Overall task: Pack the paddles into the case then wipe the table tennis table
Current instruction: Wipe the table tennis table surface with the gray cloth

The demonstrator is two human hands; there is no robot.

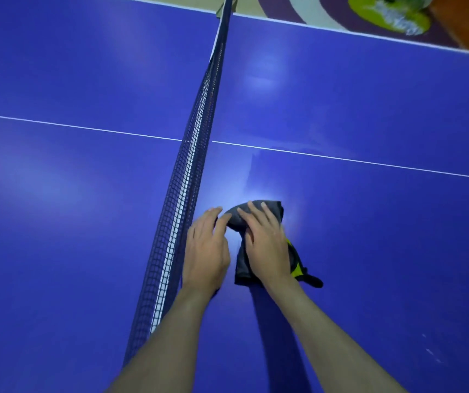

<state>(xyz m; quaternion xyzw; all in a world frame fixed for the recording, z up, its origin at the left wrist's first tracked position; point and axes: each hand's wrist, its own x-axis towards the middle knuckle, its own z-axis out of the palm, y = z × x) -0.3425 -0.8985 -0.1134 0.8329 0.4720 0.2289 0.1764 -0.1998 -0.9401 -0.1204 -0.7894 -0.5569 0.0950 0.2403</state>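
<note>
Both hands lie on the blue table tennis table (pixel 369 114), just to the right of the net (pixel 188 177). The right hand (pixel 267 245) lies flat over a dark grey cloth (pixel 240 268), its fingers straight and spread, pressing the cloth to the surface; the cloth bunches out past the fingertips and hangs back in a strip under the palm toward the wrist. The left hand (pixel 206 251) rests beside it with fingers relaxed, its fingertips touching the cloth's left edge without closing round it. Under the right hand's outer edge a black and yellow case (pixel 298 268) shows partly, with a black tab sticking out to the right; how much of it the cloth covers I cannot tell. No paddles show.

The net runs from near the left forearm up to the far edge, close against the left hand's side. A white centre line (pixel 369 163) crosses the table beyond the cloth, and soft glare marks the surface by the fingers. Beyond the far edge lies a floor with purple and pale bands (pixel 284 9) and a blurred green and white object (pixel 389 15).
</note>
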